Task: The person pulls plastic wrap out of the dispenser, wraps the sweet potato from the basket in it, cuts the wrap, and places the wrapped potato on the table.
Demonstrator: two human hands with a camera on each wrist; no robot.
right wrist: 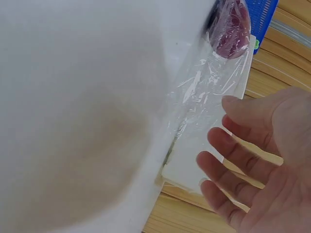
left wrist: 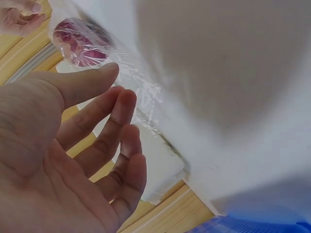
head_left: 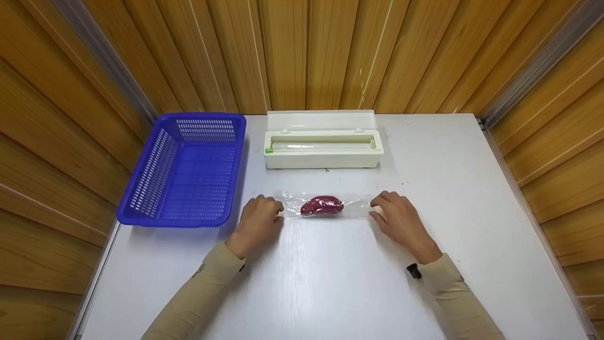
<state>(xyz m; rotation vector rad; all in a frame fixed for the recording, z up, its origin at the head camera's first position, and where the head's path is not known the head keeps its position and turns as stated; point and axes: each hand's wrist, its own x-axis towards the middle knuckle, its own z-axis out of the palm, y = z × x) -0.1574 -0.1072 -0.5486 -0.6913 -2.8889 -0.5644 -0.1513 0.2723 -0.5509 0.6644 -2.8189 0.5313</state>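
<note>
A reddish-purple sweet potato (head_left: 322,205) lies wrapped in a strip of clear plastic wrap (head_left: 356,206) on the white table, with loose film spreading out to both sides. At the film's left end is my left hand (head_left: 258,218), its fingers loosely bent and a small gap between thumb and forefinger in the left wrist view. My right hand (head_left: 398,222) is by the right end, thumb and fingers apart. In the right wrist view, crinkled film (right wrist: 209,82) stretches from the sweet potato toward the right thumb. Neither hand visibly grips the film.
Behind the sweet potato stands a white wrap dispenser (head_left: 323,159), lid raised, with a roll of film inside and a green piece (head_left: 269,150) at its left. A blue perforated basket (head_left: 177,222) sits to the left. Wooden panels (head_left: 325,56) enclose the table.
</note>
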